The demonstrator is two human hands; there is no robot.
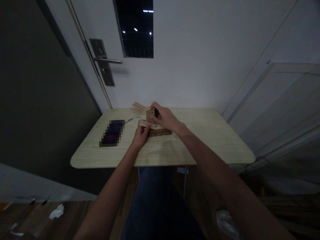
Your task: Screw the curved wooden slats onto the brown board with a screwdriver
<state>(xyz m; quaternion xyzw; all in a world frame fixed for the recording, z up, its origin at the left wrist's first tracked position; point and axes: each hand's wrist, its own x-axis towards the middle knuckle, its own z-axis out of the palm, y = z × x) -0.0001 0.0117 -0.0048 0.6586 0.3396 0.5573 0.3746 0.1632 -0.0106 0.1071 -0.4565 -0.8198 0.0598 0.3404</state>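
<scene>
Both my hands work over a small wooden assembly (160, 132) at the far middle of a pale wooden table (204, 139). My left hand (141, 134) is closed, its thumb and fingers pinching a flat light wooden strip (145, 124). My right hand (165, 118) is closed on an upright wooden piece (149, 115), with a small dark object between its fingers that I cannot name. A darker brown wooden base lies under both hands.
Several loose wooden sticks (138, 107) lie at the table's far edge. A dark phone-like slab (112, 132) rests at the left, a small metal tool (128, 120) beside it. A white door with a metal handle (107, 60) stands behind. Paper scraps (56, 211) litter the floor.
</scene>
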